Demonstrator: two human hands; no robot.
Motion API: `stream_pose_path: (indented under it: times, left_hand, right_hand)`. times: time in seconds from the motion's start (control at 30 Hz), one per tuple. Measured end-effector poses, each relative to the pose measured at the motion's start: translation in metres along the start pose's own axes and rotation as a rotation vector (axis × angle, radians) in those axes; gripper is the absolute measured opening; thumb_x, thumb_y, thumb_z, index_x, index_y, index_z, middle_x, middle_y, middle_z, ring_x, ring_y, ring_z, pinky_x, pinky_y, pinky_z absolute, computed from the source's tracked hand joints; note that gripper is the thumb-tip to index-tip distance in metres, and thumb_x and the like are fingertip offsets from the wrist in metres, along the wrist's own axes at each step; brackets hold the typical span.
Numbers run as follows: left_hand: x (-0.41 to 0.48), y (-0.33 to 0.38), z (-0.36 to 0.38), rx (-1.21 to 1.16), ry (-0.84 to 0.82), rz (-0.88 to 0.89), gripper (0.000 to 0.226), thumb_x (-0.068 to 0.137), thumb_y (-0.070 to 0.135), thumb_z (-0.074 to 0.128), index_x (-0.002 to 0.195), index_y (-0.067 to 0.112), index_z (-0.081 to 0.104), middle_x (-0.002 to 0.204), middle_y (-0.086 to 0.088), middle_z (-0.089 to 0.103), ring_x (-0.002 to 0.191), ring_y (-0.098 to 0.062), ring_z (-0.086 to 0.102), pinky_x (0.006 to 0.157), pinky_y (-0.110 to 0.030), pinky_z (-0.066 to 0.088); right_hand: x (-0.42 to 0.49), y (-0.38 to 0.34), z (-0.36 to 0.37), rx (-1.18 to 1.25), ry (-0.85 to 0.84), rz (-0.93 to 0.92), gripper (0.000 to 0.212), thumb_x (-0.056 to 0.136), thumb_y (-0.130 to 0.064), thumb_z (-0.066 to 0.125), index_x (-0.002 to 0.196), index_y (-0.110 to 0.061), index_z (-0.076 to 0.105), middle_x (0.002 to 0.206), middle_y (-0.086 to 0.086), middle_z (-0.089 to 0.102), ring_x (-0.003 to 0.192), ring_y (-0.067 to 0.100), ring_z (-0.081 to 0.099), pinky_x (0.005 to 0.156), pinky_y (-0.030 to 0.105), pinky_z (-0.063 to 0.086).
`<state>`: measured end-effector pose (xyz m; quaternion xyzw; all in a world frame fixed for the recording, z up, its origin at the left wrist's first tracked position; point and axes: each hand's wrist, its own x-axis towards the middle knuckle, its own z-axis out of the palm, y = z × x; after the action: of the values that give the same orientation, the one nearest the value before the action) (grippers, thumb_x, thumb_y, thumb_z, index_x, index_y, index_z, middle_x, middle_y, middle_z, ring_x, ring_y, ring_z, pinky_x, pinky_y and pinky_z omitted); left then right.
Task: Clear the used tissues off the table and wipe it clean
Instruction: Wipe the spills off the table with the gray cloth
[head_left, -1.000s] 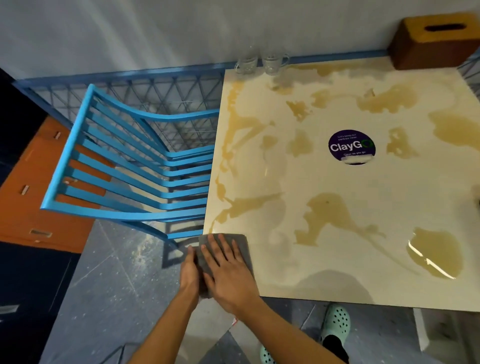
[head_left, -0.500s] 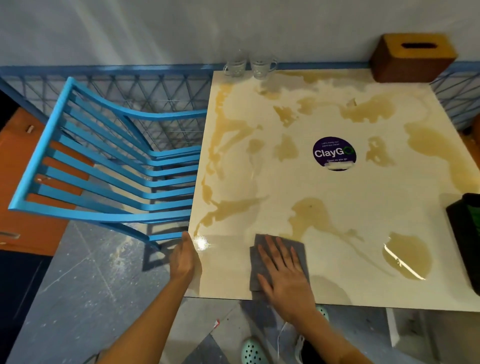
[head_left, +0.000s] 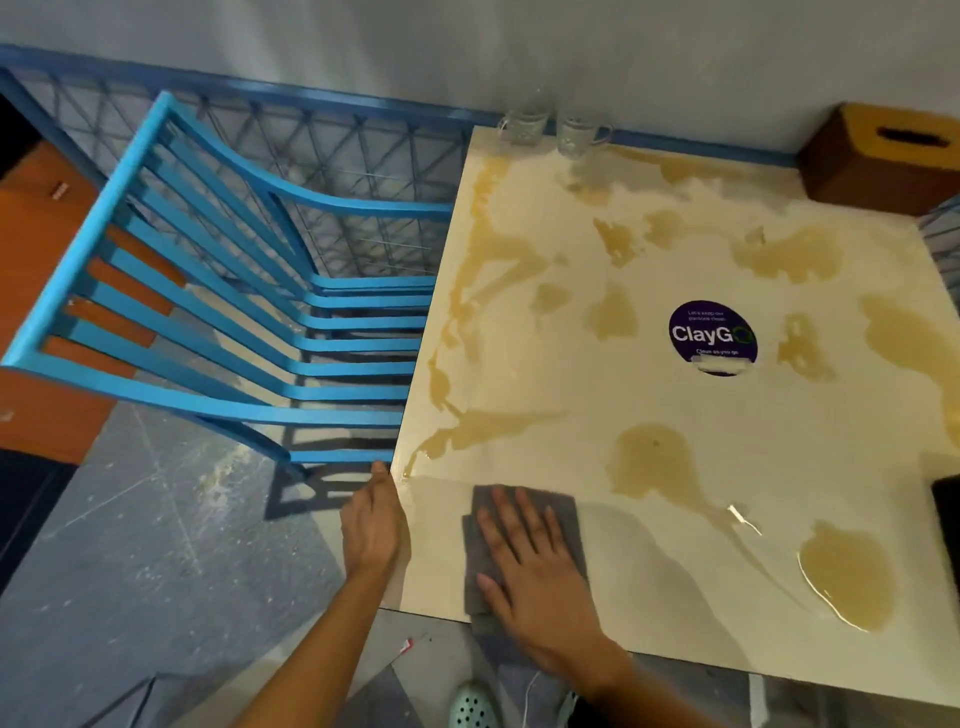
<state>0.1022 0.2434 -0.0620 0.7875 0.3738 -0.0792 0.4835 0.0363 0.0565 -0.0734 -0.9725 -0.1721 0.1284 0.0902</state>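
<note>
A cream square table (head_left: 649, 395) carries many brown liquid puddles, the largest (head_left: 844, 574) near the front right. My right hand (head_left: 530, 558) lies flat, fingers spread, pressing a grey cloth (head_left: 558, 506) onto the table's front left part. My left hand (head_left: 371, 525) rests along the table's left edge near the front corner, fingers together, holding nothing. The strip around the cloth looks free of puddles. No tissues are in view.
A blue slatted chair (head_left: 218, 291) stands right against the table's left side. Two glass cups (head_left: 553, 132) sit at the far edge, a brown tissue box (head_left: 883, 156) at the far right corner. A purple round sticker (head_left: 711, 335) marks the middle. A dark object (head_left: 948, 519) shows at the right edge.
My right hand slid the cloth from the front left corner to the right along the front edge. My left hand came off the cloth and now rests on the table's left edge.
</note>
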Motion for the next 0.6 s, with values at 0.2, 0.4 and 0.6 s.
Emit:
stream_pose_path:
  times: [0.2,0.4,0.6]
  left_hand:
    - [0.005,0.003,-0.003,-0.272,-0.003,0.020,0.033,0.103,0.044,0.029,0.098,0.030,0.059,0.100,0.002,0.060,0.100,-0.018,0.056,0.088,-0.033,0.042]
    - [0.014,0.017,0.005,-0.192,0.013,0.152,0.027,0.103,0.042,0.035,0.108,0.028,0.057,0.101,0.005,0.058,0.093,-0.009,0.055,0.088,-0.031,0.043]
    - [0.023,0.014,0.016,0.104,0.005,0.330,0.048,0.102,0.048,0.025,0.130,0.021,0.054,0.120,0.000,0.059,0.111,-0.017,0.054,0.095,-0.033,0.040]
  right_hand:
    - [0.073,-0.053,-0.006,0.032,0.033,-0.085,0.065,0.098,-0.050,0.029,0.155,-0.024,0.009,0.163,0.001,0.000,0.150,0.022,-0.004,0.116,0.045,0.002]
    - [0.131,-0.051,-0.014,0.031,0.075,0.009,0.064,0.101,-0.049,0.022,0.155,-0.024,-0.001,0.162,0.002,-0.010,0.148,0.023,-0.015,0.121,0.047,-0.001]
    - [0.133,-0.042,-0.015,0.054,0.101,0.052,0.064,0.100,-0.050,0.020,0.155,-0.025,-0.001,0.162,0.001,-0.010,0.148,0.022,-0.015,0.121,0.048,0.001]
